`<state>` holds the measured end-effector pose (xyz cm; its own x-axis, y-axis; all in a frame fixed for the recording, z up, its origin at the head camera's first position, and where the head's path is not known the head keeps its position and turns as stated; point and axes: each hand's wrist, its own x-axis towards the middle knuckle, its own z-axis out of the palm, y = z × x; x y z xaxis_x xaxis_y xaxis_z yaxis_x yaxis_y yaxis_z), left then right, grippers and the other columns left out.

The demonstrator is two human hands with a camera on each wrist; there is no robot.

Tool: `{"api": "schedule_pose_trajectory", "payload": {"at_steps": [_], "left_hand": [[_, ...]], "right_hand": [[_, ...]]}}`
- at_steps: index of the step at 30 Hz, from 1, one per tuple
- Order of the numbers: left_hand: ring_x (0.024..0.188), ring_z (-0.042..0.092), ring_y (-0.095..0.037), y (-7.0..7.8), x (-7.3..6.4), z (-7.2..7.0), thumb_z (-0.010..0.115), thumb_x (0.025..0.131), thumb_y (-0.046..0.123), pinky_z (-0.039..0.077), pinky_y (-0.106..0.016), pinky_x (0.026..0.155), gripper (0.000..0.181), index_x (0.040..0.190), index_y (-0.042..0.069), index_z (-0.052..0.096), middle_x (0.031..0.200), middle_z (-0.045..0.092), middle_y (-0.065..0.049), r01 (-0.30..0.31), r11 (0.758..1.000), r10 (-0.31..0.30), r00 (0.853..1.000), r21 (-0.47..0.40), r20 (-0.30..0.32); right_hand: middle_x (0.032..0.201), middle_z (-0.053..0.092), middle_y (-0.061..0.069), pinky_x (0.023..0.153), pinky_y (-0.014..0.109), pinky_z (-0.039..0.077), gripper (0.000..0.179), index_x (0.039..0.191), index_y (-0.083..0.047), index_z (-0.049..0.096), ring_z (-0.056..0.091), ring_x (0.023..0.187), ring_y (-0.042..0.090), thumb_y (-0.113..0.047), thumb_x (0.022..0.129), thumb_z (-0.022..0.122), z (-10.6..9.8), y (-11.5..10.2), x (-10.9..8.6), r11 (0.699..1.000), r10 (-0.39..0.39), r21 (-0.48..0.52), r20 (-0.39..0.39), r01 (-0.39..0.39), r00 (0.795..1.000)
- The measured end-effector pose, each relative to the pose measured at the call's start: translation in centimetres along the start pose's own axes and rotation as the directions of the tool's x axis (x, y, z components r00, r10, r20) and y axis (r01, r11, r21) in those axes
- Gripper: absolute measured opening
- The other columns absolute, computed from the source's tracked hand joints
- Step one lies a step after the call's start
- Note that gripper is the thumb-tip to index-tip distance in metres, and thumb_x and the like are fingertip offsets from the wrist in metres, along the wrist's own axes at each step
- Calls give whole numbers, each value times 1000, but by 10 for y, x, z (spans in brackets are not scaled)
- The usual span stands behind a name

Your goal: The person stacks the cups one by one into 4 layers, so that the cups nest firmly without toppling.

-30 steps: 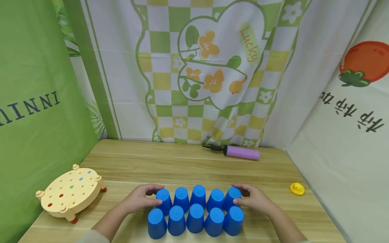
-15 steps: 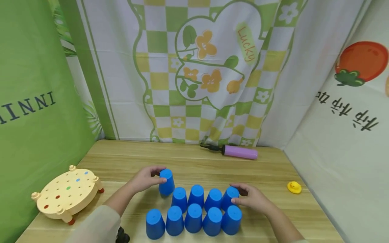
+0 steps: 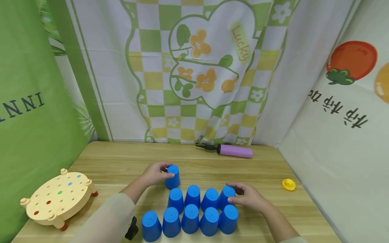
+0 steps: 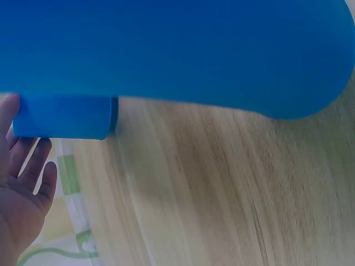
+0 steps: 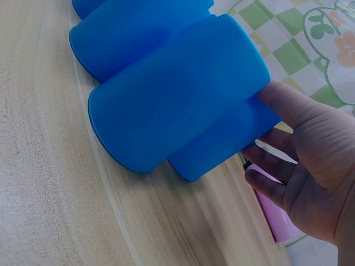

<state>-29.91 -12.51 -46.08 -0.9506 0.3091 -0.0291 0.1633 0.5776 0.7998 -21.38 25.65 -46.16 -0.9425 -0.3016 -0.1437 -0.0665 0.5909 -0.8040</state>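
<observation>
My left hand [image 3: 156,173] holds a blue cup [image 3: 173,177] between thumb and fingers, behind the other cups. This cup is upside down, with its wider mouth toward the wooden table. In the left wrist view, the held cup [image 4: 64,117] shows beyond a much nearer blue cup [image 4: 183,50] that fills the top. At the right end of the back row, my right hand [image 3: 250,197] grips another upturned blue cup [image 3: 226,196], thumb on the near side. The right wrist view shows that cup [image 5: 233,136] partly hidden by a front-row cup [image 5: 177,94].
Several upturned blue cups stand in two rows, including a front-row cup [image 3: 190,219]. A cream pegboard stool [image 3: 57,197] sits at the left. A purple hand pump [image 3: 235,151] lies at the back, and a yellow toy duck [image 3: 288,184] rests near the table's right edge.
The left hand has taken the leftmost back-row cup away from its row, moving it back and then right. The right hand stays at its cup. The view has turned slightly right.
</observation>
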Motion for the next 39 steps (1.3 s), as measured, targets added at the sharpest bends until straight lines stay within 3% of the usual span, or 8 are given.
{"api": "schedule_pose_trajectory", "payload": {"at_steps": [12,21,29,39], "left_hand": [[110,64,-26,-5,5,9,74,88,27,56,-43,92,50,132,7,60,124,67,-10,31,998,-31,1000,-57,-3],[127,54,-36,-7,-2,7,73,89,28,49,-52,101,64,143,6,48,142,55,-15,27,996,-28,1000,-86,-11],[139,40,-40,-12,-27,-4,73,89,31,35,-57,113,69,147,7,43,150,45,-18,-24,994,18,998,-109,-58],[133,48,-37,-22,-69,-14,72,89,29,37,-57,111,52,134,8,58,140,57,-14,-69,988,58,995,-140,-78]], "right_hand": [[137,58,18,105,54,44,63,137,-7,56,54,127,40,-38,85,75,-9,-2,1,1000,-10,-28,-45,9,999],[140,56,18,105,54,45,61,138,-9,55,52,129,42,-35,86,75,-21,-20,10,998,-41,-59,-103,35,994],[136,58,18,97,48,52,63,140,-9,53,56,123,37,-36,87,74,-21,-35,27,996,-62,-82,-185,47,981],[136,59,18,94,48,53,60,140,-11,54,58,121,38,-34,89,73,-12,-53,50,994,-65,-100,-215,44,974]]}}
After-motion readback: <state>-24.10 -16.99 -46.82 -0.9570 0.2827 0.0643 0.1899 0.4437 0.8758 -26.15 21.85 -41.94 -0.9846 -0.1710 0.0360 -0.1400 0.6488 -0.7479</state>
